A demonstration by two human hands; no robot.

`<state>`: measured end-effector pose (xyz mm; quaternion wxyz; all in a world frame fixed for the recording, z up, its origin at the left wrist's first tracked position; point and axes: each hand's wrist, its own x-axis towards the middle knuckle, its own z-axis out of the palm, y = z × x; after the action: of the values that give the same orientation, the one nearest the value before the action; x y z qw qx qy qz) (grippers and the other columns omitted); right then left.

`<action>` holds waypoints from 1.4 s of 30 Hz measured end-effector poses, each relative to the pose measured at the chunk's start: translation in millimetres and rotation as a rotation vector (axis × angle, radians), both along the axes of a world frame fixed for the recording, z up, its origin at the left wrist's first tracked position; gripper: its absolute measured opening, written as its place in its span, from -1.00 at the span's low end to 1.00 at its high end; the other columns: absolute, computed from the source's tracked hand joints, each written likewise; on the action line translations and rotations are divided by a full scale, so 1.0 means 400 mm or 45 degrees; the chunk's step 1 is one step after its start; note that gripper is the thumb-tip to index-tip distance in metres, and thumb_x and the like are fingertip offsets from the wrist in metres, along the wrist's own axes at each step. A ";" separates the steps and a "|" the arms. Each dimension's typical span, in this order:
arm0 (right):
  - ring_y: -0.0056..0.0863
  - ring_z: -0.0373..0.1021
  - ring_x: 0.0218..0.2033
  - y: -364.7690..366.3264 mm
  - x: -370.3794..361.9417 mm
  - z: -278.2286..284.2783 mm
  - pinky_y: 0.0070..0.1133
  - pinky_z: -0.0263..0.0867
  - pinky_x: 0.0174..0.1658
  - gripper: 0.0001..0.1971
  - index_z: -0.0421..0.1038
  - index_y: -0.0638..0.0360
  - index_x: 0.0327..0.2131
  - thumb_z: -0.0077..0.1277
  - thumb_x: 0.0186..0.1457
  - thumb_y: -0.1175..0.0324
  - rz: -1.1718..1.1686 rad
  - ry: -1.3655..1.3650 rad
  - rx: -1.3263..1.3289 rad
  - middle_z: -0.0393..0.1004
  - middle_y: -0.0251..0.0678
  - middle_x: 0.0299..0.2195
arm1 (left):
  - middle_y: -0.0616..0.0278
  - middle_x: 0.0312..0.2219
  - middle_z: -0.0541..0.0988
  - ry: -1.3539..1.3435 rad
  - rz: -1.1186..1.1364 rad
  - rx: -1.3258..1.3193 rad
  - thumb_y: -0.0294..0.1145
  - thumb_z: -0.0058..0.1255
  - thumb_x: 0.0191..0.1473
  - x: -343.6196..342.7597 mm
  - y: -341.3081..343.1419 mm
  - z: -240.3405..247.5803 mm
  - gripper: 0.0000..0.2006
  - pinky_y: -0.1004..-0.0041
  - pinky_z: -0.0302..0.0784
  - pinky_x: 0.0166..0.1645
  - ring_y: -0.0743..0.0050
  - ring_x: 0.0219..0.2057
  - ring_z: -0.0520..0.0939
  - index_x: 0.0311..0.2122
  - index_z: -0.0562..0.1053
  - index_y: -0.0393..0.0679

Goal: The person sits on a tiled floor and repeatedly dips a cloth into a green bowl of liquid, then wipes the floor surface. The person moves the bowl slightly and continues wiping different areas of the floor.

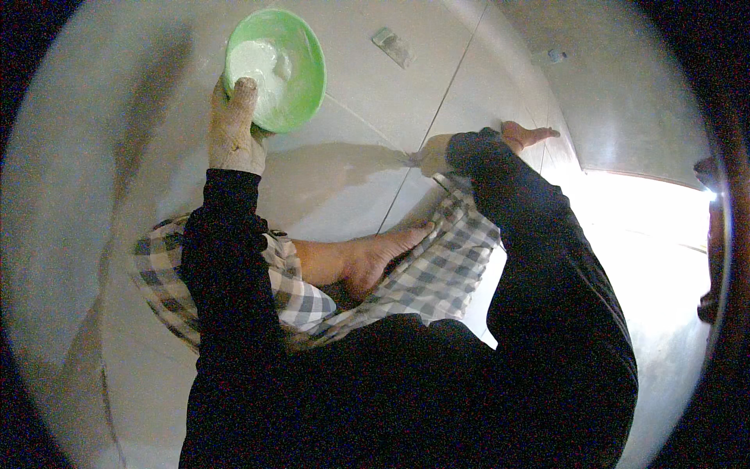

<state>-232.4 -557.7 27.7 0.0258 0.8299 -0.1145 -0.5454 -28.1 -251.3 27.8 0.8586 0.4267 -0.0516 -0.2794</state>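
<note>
A round green bowl (311,66) with white paste inside is held up at the upper left. My left hand (236,129) grips its near side, the thumb hooked over the rim and the fingers hidden beneath. Toward the middle, my right hand (435,154) reaches down to the tiled floor (344,184). Its fingertips touch a dark joint line between tiles. These fingers look drawn together and blurred; anything between them is too small to make out. A wet-looking, darker patch spreads on the floor left of that hand.
A small flat rectangular piece (393,47) lies on the floor beyond the bowl. Farther right is a small bluish object (556,55). My bare foot (363,262) and checked cloth (437,285) lie between my arms. Another bare foot (527,135) is beyond my right sleeve. Bright light fills the right side.
</note>
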 end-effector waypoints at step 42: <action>-0.02 0.48 -0.18 -0.062 -0.043 -0.043 -0.19 0.39 -0.13 -0.46 0.34 0.11 -0.02 -0.10 0.04 -0.05 -0.282 -0.506 0.070 0.52 0.06 -0.20 | 0.11 0.08 0.32 0.066 0.090 -0.098 0.02 0.15 0.06 0.019 0.022 0.037 -0.32 0.07 0.48 0.02 0.11 0.08 0.41 0.18 0.15 -0.05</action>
<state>-249.4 -582.6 10.7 -0.0800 0.9038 -0.1928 -0.3737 -20.7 -242.5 42.8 0.8847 0.3877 -0.0248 -0.2577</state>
